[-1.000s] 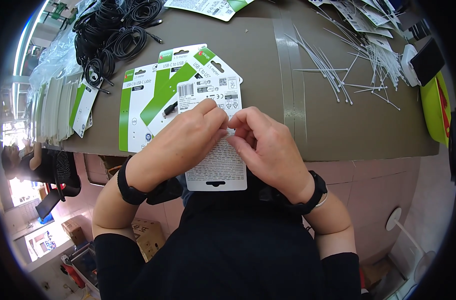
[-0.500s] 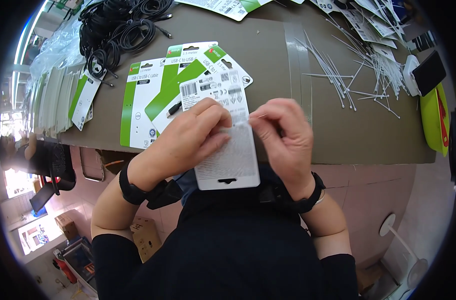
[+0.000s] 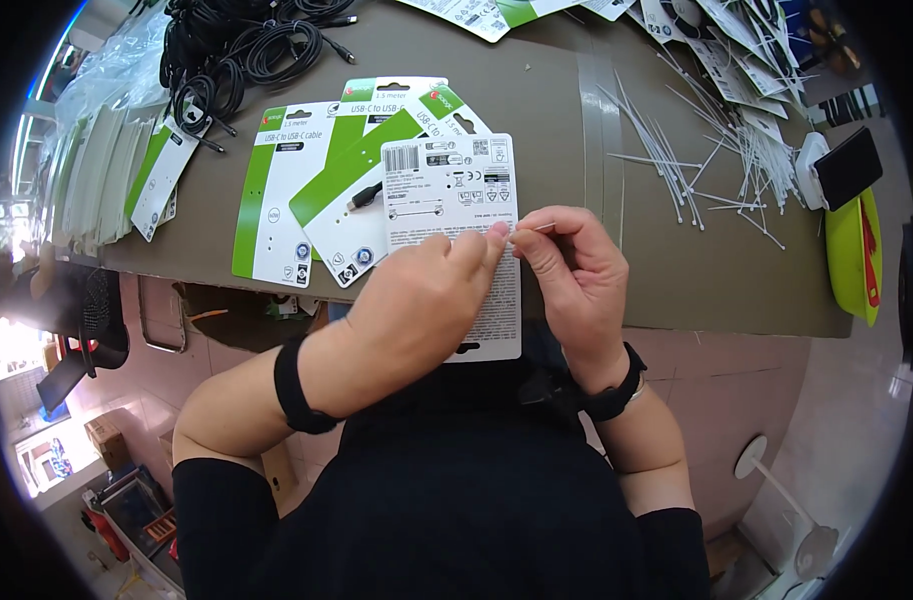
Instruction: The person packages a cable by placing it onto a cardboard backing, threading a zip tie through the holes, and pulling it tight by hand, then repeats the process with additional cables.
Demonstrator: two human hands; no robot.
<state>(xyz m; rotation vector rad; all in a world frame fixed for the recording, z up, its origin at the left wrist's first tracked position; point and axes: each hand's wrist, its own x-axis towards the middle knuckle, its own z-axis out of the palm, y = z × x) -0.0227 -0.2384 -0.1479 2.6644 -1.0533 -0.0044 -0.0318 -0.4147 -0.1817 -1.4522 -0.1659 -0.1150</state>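
Note:
A white printed backing card [image 3: 449, 185] stands tilted in front of me, its lower end over the table's near edge. My left hand [image 3: 427, 290] lies across the card's lower part, fingers curled and closed, their tips at the card's right edge. What those fingertips hold is hidden. Right beside them, my right hand [image 3: 574, 265] pinches a thin white cable tie [image 3: 545, 227] between thumb and forefinger. A black cable plug [image 3: 365, 197] shows at the card's left side. Behind it lie several green-and-white cable cards [image 3: 282, 200], partly overlapping.
Loose white cable ties [image 3: 662, 150] are spread on the right of the table [image 3: 537, 100]. Coiled black cables [image 3: 277, 60] lie at the far left, near a row of stacked cards [image 3: 97, 175]. A lime-green bowl [image 3: 849, 265] sits at the right edge, below a black-and-white device [image 3: 842, 168].
My left hand has moved right across the card, bringing its fingertips to the right hand's at the card's edge. The right hand keeps its pinch. The whole view has shifted slightly.

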